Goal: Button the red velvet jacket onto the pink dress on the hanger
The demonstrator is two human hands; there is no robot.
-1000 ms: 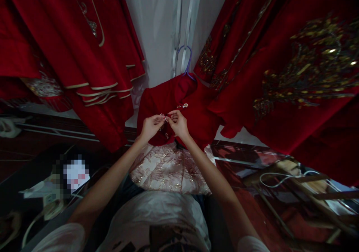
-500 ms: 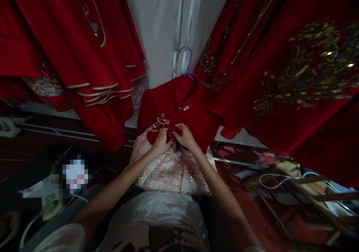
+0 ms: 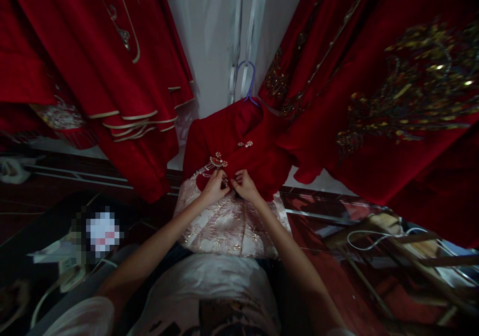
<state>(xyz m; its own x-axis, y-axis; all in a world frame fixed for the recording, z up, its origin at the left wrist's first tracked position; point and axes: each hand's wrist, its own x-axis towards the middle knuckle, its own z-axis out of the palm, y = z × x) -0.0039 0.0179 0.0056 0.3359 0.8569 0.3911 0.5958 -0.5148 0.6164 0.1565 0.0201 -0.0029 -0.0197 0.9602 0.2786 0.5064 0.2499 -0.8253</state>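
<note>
A small red jacket [image 3: 258, 149] hangs on a purple hanger [image 3: 247, 79] in the middle of the view, over a pale pink embroidered skirt [image 3: 228, 226]. My left hand [image 3: 214, 187] and my right hand [image 3: 245, 185] meet at the jacket's lower front, fingers pinched on a small jewelled clasp [image 3: 226, 181]. Two fastened clasps show above them, one ornate [image 3: 217, 162] and one small [image 3: 245, 144].
Large red embroidered garments hang at the left [image 3: 112, 77] and at the right [image 3: 392, 101]. A white wall [image 3: 213, 37] lies behind. On the dark floor are a wooden stool with a white cable [image 3: 389, 236] at the right and cords [image 3: 67, 276] at the left.
Both hands have moved down from the upper ornate clasp to a lower one on the jacket front. The upper clasp now shows fastened above them.
</note>
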